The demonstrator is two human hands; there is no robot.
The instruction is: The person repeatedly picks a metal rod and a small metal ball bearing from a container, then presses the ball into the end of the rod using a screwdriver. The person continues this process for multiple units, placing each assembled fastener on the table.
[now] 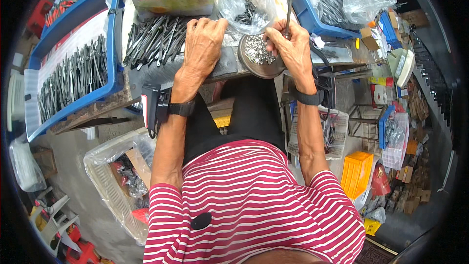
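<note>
My left hand (205, 44) rests at the bench edge beside a pile of black metal strips (154, 41). Its fingers are curled under, and whatever they hold is hidden. My right hand (294, 48) is closed around a thin dark rod (290, 7) that points up and away from me. Its thumb and forefinger come together over a round dish (266, 72) of small shiny metal pieces (257, 50); anything between those fingertips is too small to make out. Behind the dish lies a clear plastic bag (239, 0) with dark parts inside.
On the left stands a blue tray (117, 58) of upright black strips. A carton (171, 5) of similar strips sits at the back. Another blue bin (305, 12) with bagged parts is at back right. Crates (105, 176) stand on the floor, among them a yellow crate (356, 173).
</note>
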